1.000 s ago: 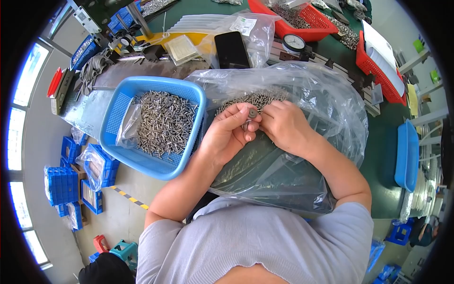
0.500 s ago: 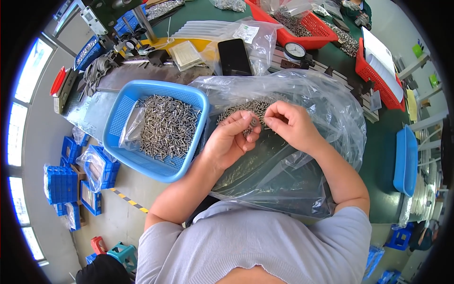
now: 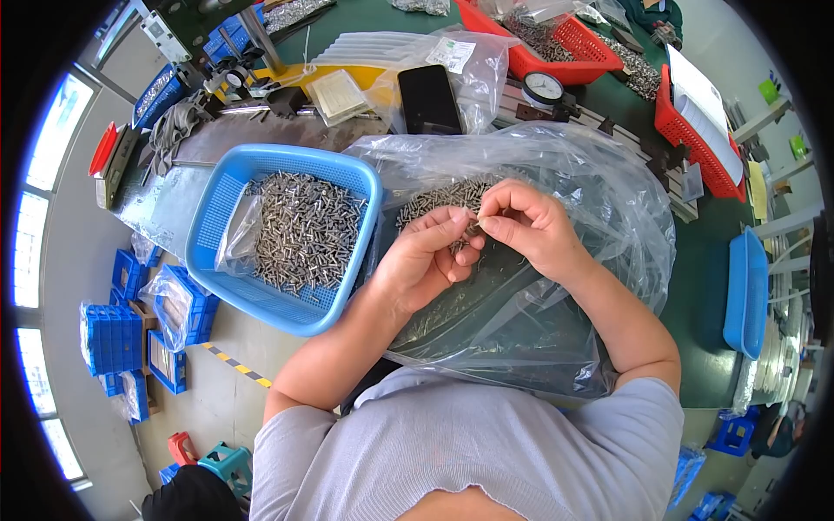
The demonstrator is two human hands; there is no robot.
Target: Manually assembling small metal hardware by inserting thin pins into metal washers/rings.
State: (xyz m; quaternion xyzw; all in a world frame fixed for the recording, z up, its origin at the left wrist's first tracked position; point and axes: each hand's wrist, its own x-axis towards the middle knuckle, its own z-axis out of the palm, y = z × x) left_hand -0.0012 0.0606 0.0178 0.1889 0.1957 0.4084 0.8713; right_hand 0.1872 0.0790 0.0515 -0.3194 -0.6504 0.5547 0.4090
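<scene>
My left hand (image 3: 421, 259) is closed on a small round metal part (image 3: 473, 229), held between thumb and forefinger with the other fingers curled below. Against that part sits the pinched thumb and forefinger of my right hand (image 3: 537, 233); whatever is between these fingertips is too small to make out. Beneath and behind both hands, a pile of small metal pins (image 3: 439, 198) lies on a clear plastic bag (image 3: 599, 195). To the left stands a blue basket (image 3: 208, 204) holding many similar metal pins (image 3: 308, 239) and a small clear bag (image 3: 240, 234).
Beyond the bag are a black phone (image 3: 429, 100), a dial gauge (image 3: 543, 89) and a red basket (image 3: 591, 65) of metal parts. A red tray (image 3: 695, 143) with papers and a blue tray (image 3: 745, 295) stand right. A metal stand (image 3: 261, 43) rises far left.
My right hand has moved slightly left, bringing its pinched fingertips onto the round part in my left hand. My left hand has stayed nearly in place.
</scene>
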